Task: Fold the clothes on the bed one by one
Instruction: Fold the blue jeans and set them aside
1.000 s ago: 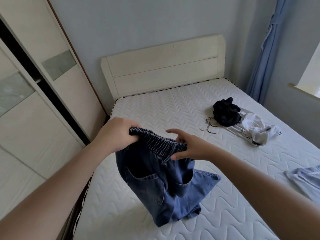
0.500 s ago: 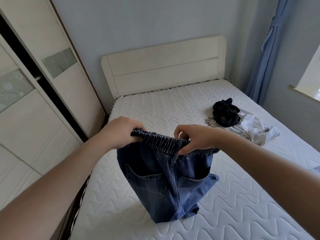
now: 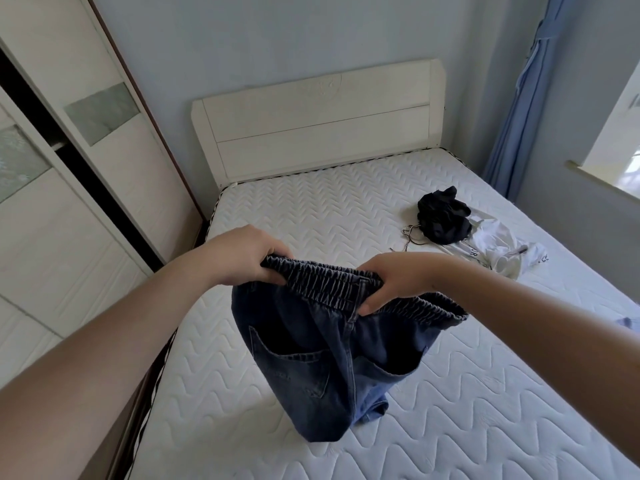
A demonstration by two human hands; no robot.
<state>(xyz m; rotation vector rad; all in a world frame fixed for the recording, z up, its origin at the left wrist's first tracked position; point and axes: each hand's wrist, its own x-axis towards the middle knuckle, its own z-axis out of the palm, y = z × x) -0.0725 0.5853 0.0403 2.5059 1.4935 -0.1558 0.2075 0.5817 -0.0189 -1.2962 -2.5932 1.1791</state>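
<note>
Dark blue jeans (image 3: 322,368) with an elastic waistband hang above the white quilted mattress (image 3: 311,216), their legs touching it below. My left hand (image 3: 249,258) grips the waistband's left end. My right hand (image 3: 394,282) pinches the waistband near its middle seam, and the band's right part sticks out past it. Two back pockets face me. A black garment (image 3: 443,218) lies crumpled on a white garment (image 3: 495,247) at the far right of the bed.
A white headboard (image 3: 318,123) stands against the back wall. Sliding wardrobe doors (image 3: 69,188) run close along the bed's left side. A blue curtain (image 3: 519,98) and a window sill (image 3: 602,181) are at the right. A bit of pale blue cloth (image 3: 628,322) shows at the right edge.
My right hand has closed on the waistband and the jeans have been lifted higher, so they hang straighter. The view has tilted, and the pale blue cloth has slid nearly out of sight.
</note>
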